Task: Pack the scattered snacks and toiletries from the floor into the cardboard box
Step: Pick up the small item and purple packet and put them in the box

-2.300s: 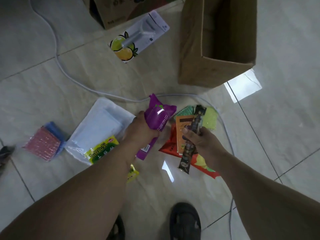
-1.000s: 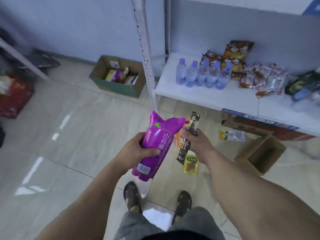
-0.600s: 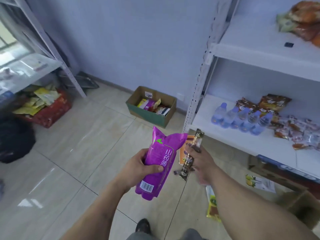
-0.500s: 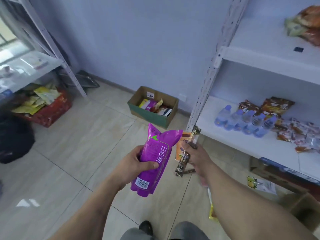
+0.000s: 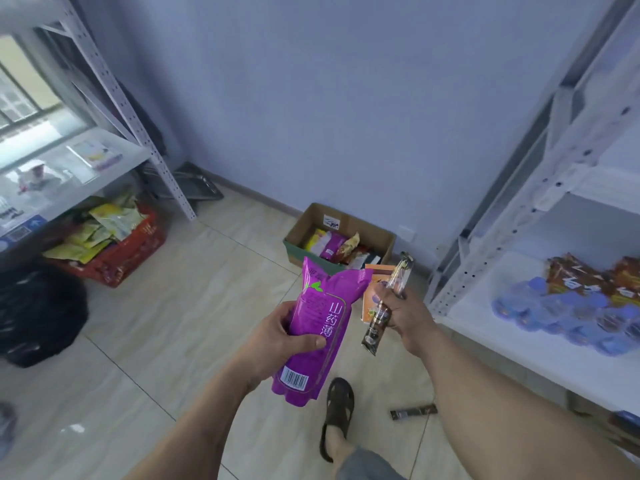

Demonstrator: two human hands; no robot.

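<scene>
cardboard box [image 5: 341, 237] on tiled floor [image 5: 166, 313] against wall [image 5: 329, 98].

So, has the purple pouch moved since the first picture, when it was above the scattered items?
Yes. The purple pouch was carried toward the cardboard box by the wall.

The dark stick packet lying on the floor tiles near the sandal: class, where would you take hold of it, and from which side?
Take the dark stick packet across its narrow width at mid-length, coming straight down from above. It lies flat on the floor, long and thin, so only its long edges offer a grip; both hands are full now.
</scene>
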